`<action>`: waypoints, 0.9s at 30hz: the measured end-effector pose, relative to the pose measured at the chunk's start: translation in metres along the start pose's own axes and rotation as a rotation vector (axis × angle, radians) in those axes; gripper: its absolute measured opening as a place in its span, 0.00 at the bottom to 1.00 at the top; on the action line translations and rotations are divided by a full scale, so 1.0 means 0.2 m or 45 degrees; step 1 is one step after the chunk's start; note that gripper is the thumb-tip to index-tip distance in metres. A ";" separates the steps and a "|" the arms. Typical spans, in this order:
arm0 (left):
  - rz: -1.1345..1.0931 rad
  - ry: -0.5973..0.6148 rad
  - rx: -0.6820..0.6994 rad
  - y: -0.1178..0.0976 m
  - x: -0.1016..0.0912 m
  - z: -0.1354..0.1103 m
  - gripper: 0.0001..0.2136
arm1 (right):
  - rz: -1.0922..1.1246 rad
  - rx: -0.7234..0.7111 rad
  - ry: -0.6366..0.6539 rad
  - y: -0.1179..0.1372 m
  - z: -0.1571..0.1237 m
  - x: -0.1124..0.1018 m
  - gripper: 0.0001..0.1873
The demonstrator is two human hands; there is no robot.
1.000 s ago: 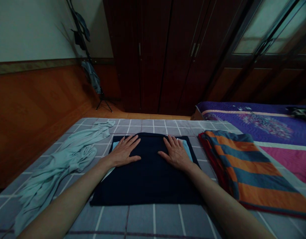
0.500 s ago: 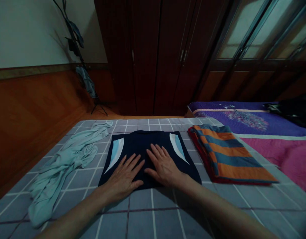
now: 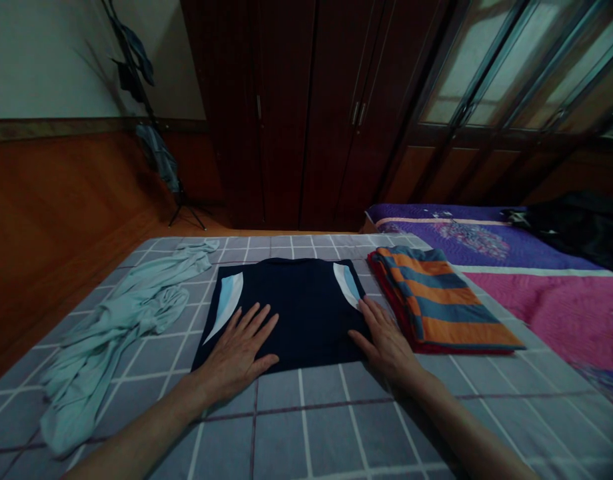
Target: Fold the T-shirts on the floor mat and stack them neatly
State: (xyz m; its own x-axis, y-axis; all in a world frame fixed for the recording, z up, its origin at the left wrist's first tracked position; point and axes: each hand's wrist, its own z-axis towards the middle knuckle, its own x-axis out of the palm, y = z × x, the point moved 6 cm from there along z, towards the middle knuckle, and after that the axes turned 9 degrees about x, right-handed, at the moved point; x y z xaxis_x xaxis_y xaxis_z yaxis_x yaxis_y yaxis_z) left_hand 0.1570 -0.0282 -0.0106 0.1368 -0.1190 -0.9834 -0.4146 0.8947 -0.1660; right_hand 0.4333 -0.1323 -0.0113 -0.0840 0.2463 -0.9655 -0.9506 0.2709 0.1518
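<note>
A folded dark navy garment (image 3: 301, 307) with light blue and white side panels lies flat on the grey checked bedsheet (image 3: 306, 433). My left hand (image 3: 239, 350) rests flat, fingers spread, on the garment's near left part. Flat and open too, my right hand (image 3: 386, 340) presses the garment's near right corner, close to a folded orange and blue striped cloth (image 3: 436, 307).
A crumpled pale blue garment (image 3: 121, 320) lies left on the sheet. A purple and pink quilt (image 3: 531, 280) covers the right side, with a dark item (image 3: 576, 223) on it. Dark wooden wardrobe doors (image 3: 306, 107) stand ahead. A stand (image 3: 151, 133) hung with clothes is by the wall.
The navy garment now lies folded smaller, its blue panels showing. My hands came back toward me; the right one then slid out to the garment's right corner. The view tilted up a little.
</note>
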 end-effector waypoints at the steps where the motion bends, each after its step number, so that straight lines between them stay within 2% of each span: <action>1: -0.001 -0.012 -0.018 0.01 -0.01 0.00 0.31 | -0.001 0.064 -0.015 -0.02 0.01 0.00 0.37; 5: -0.008 -0.033 -0.038 0.02 -0.02 -0.01 0.31 | -0.070 0.202 -0.001 -0.07 0.03 -0.01 0.36; 8: -0.006 -0.037 0.009 -0.03 -0.02 -0.01 0.31 | -0.122 0.199 -0.006 -0.08 0.04 -0.05 0.29; 10: -0.027 0.013 0.068 -0.07 -0.02 0.00 0.29 | -0.165 0.223 0.005 -0.08 0.04 -0.08 0.25; 14: -0.108 0.083 0.145 -0.14 -0.01 0.00 0.27 | -0.222 0.365 0.120 -0.10 0.06 -0.13 0.22; 16: -0.175 0.111 0.211 -0.17 -0.02 0.00 0.28 | -0.166 0.450 0.196 -0.12 0.08 -0.13 0.21; 18: -0.263 0.112 0.234 -0.17 -0.05 -0.01 0.29 | 0.036 0.543 0.278 -0.14 0.10 -0.11 0.18; 20: -0.363 0.034 0.186 -0.14 -0.11 -0.02 0.30 | 0.347 0.646 0.348 -0.15 0.11 -0.09 0.16; 24: -0.673 -0.266 0.012 -0.01 -0.24 -0.07 0.27 | 1.002 0.829 0.492 -0.14 0.10 -0.05 0.13; 27: -1.013 -0.512 -0.199 0.14 -0.24 -0.13 0.24 | 1.284 0.889 0.547 -0.11 0.07 -0.05 0.10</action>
State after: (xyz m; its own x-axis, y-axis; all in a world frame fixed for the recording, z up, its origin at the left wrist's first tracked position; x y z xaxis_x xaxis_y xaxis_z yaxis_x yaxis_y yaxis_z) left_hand 0.1152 -0.0088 0.0306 0.7272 -0.4917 -0.4790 -0.1766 0.5404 -0.8227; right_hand 0.4595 -0.1270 -0.0015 -0.8783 0.3435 -0.3325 -0.0679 0.5988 0.7980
